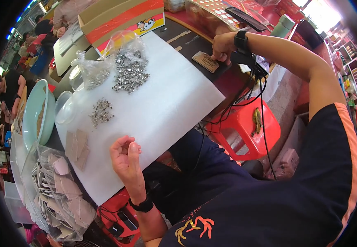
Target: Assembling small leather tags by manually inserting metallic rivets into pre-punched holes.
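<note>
My right hand (223,47) reaches to the far right. Its bent fingers press together at the edge of a small tan card (204,61) with darker marks, which lies on the dark tabletop. My left hand (126,159) hovers over the near edge of a white sheet (162,82), palm up, fingers loosely curled, thumb apart. I see nothing in it. Beyond it sits a small pile of shiny metal pieces (101,112). A larger heap of silvery pieces (130,72) spills from a clear plastic bag (125,40). Several grey-brown cards (77,148) lie at the sheet's left.
A clear bag of grey cards (63,193) and a pale green basin (38,113) stand left. Clear plastic cups (64,108) sit by the sheet. A cardboard box (121,20) is at the back. Black cables hang near a red stool (244,127). Other people sit far left.
</note>
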The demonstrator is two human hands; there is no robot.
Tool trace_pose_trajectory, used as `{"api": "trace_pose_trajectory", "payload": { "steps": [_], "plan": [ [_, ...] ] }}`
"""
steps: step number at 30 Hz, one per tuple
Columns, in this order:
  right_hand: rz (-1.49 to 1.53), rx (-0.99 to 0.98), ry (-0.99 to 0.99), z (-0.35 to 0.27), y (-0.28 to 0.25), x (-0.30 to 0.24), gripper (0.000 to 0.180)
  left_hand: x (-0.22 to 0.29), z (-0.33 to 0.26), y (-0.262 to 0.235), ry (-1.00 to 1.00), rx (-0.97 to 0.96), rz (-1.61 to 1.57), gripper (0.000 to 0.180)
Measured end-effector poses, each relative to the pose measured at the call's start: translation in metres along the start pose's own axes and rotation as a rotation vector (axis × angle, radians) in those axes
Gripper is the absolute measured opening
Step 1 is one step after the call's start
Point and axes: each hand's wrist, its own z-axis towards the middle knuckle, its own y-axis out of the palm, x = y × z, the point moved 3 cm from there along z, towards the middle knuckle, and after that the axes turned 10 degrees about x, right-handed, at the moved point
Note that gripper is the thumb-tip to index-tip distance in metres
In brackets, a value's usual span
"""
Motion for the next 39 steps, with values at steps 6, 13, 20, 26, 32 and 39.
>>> {"api": "trace_pose_trajectory", "payload": {
  "steps": [6,13,20,26,32,39],
  "plan": [
    [0.105,0.037,0.018,0.002,0.0,0.02,0.017,-0.003,0.001,-0.003,0.0,-0.024,-0.036,0.021],
    [0.041,0.369,-0.255,-0.055,0.022,0.018,0.063,-0.004,0.0,-0.004,0.022,-0.012,-0.012,0.016],
    [0.092,0.541,-0.417,-0.044,0.038,0.037,0.059,-0.003,0.001,0.0,0.038,-0.03,-0.013,0.017],
    [0.581,0.404,-0.319,-0.067,0.058,0.027,0.04,0.0,-0.004,-0.001,0.042,-0.02,0.018,0.016],
    [0.936,0.218,-0.391,-0.105,0.055,0.006,0.035,0.011,-0.012,0.015,0.024,-0.026,0.015,0.016],
    [0.934,-0.152,-0.569,-0.165,0.106,-0.08,0.033,0.019,-0.015,0.055,-0.189,-0.228,-0.148,0.021]
  ]
}}
